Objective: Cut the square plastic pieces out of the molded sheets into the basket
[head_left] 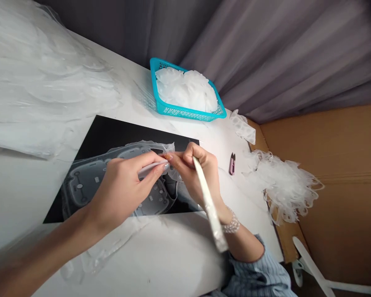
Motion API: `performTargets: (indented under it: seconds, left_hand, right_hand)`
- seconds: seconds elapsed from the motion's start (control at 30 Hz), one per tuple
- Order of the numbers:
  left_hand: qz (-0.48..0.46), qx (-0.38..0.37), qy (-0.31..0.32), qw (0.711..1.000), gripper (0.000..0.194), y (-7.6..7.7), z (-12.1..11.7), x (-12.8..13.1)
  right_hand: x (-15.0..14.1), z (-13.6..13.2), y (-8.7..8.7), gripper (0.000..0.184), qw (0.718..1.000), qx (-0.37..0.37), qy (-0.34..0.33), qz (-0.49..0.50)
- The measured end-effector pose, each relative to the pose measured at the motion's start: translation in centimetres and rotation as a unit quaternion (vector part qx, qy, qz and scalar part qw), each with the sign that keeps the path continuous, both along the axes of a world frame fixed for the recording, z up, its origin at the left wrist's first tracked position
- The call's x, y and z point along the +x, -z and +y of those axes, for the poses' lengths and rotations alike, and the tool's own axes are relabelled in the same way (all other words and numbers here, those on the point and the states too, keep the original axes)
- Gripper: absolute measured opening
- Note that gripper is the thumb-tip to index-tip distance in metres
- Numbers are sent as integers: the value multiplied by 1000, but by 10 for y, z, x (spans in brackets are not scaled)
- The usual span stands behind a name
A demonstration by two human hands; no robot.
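A translucent, rubbery-looking sheet (136,149) with moulded outlines and small openings lies over a black mat (89,138). My left hand (120,185) is closed, pinching a folded part of this sheet between thumb and forefinger. Close against it, my right hand (204,169) has its thumb and forefinger at the sheet's raised edge. The curled fingers of that hand also grip a slim white stick-like tool (210,206), its pearly handle slanting down towards me. The tool's working end is hidden in the hand.
A turquoise basket (188,113) of white translucent pieces stands at the back. Pink-handled thread snips (232,164) lie to the right, near a heap of clear scraps (287,187) by a cardboard box (334,156). Stacked translucent sheets (43,82) fill the left.
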State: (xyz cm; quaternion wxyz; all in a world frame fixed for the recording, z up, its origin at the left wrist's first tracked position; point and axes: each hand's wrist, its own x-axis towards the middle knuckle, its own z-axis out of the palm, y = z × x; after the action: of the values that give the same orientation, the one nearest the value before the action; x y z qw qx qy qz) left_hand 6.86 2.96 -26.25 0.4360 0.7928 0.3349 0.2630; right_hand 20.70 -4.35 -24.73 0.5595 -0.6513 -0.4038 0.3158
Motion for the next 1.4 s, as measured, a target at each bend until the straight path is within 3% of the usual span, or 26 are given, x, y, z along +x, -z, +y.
performTargets:
  seconds: [0.07, 0.13, 0.3, 0.4, 0.47, 0.6, 0.7, 0.8, 0.87, 0.97, 1.4]
  left_hand:
    - [-17, 54, -28, 998, 24, 1, -2, -1]
    - [-38, 54, -74, 995, 21, 1, 0, -2]
    - [-120, -114, -190, 968, 21, 4, 21, -5]
    - [-209, -250, -182, 928, 17, 5, 34, -7]
    - [-242, -326, -166, 899, 15, 5, 38, -7]
    - [-256, -367, -132, 884, 15, -1, 32, -6]
    - [-268, -371, -92, 885, 14, -7, 23, -6]
    - [-278, -392, -59, 875, 12, -14, 16, -7]
    - [-286, -408, -38, 866, 11, -16, 13, -8]
    - [-294, -422, -17, 858, 12, -19, 9, -9]
    - [-317, -441, 7, 840, 11, -20, 3, -9]
  right_hand:
    - [4, -1, 7, 42, 994, -11, 12, -111]
    - [15, 1, 17, 39, 980, -39, 18, -194]
    - [51, 6, 34, 36, 966, -83, 40, -243]
    - [62, 3, 30, 34, 976, -73, 40, -201]
    - [65, 0, 25, 36, 967, -101, 34, -232]
    - [57, -5, 5, 38, 929, -144, 58, -335]
    - [35, -9, -16, 40, 966, -64, 70, -242]
    - [9, -13, -32, 44, 997, -8, -1, -81]
    - [-3, -15, -38, 46, 999, 2, -31, -26]
    - [-12, -18, -39, 49, 1000, 4, -16, 5]
    - [-14, -29, -36, 50, 996, 54, 11, 76]
